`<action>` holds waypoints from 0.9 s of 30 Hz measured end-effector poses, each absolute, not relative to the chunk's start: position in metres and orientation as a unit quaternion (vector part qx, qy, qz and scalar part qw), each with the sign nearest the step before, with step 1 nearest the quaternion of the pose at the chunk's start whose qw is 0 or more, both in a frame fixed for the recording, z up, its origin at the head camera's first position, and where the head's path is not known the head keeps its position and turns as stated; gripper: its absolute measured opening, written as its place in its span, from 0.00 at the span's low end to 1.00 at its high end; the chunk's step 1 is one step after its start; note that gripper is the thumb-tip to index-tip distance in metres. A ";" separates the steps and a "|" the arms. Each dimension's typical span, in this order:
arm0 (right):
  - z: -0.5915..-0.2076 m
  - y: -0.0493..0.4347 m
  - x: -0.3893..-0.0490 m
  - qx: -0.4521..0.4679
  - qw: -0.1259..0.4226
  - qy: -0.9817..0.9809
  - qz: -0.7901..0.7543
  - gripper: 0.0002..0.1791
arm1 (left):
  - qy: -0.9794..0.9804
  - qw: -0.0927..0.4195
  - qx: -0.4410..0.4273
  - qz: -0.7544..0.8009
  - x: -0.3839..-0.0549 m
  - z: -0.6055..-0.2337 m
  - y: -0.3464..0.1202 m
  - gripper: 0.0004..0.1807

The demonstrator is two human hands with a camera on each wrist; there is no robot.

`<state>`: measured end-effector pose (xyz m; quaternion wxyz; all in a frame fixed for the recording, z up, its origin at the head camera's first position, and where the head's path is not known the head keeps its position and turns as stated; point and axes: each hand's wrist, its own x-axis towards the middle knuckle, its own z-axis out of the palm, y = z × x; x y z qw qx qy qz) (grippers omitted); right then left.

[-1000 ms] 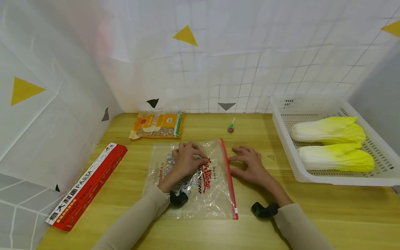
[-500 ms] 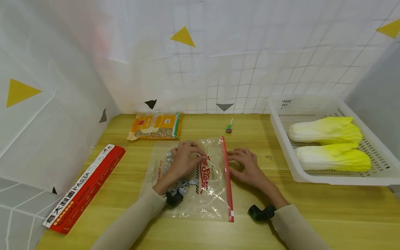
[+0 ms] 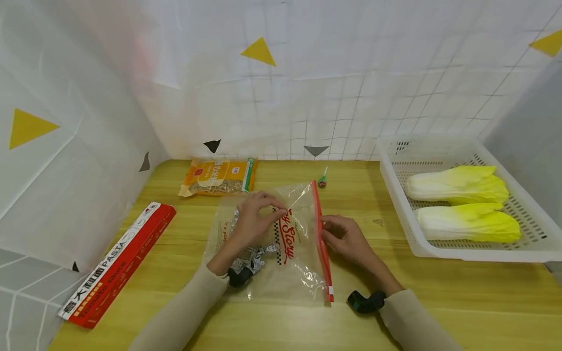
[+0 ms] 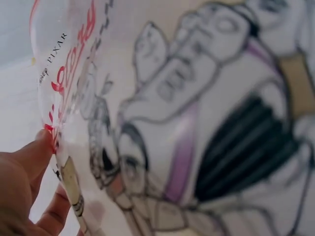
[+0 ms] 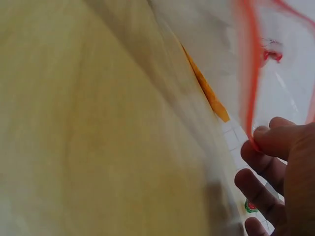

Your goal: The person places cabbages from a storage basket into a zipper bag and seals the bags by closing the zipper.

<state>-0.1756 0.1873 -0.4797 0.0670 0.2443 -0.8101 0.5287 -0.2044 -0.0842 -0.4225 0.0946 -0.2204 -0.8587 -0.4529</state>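
Observation:
A clear zip bag (image 3: 300,243) with red "Toy Story" lettering and cartoon figures lies between the hands, its red-edged mouth to the right. My left hand (image 3: 252,217) pinches the upper film by the lettering between thumb and fingers. On the red zip edge (image 3: 322,246), my right hand (image 3: 349,239) has a pinch grip of thumb and index finger, also seen in the right wrist view. There the red edges (image 5: 253,64) stand apart, so the mouth gapes. A white slider (image 3: 331,290) sits at the zip's near end. Printed film (image 4: 197,123) fills most of the left wrist view.
An orange grain packet (image 3: 219,176) and a green-wrapped lollipop (image 3: 322,181) lie behind the bag. To the left is a red pasta box (image 3: 120,263). A white basket (image 3: 397,204) at right holds two Chinese cabbages (image 3: 467,222).
The right hand has closed its thumb and finger on the red zip edge. The left hand has shifted slightly left and away from me. The bag's mouth side has risen and spread.

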 end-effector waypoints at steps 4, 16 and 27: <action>-0.479 0.187 -0.175 0.240 0.087 -0.810 0.528 0.16 | -0.845 0.108 -0.225 -0.473 -0.204 -0.414 -0.088 0.04; -0.478 0.187 -0.177 0.213 0.127 -0.823 0.511 0.13 | -0.820 0.108 -0.250 -0.504 -0.205 -0.400 -0.090 0.03; -0.462 0.180 -0.177 0.205 0.020 -0.790 0.577 0.10 | -0.808 0.091 -0.332 -0.477 -0.200 -0.416 -0.071 0.02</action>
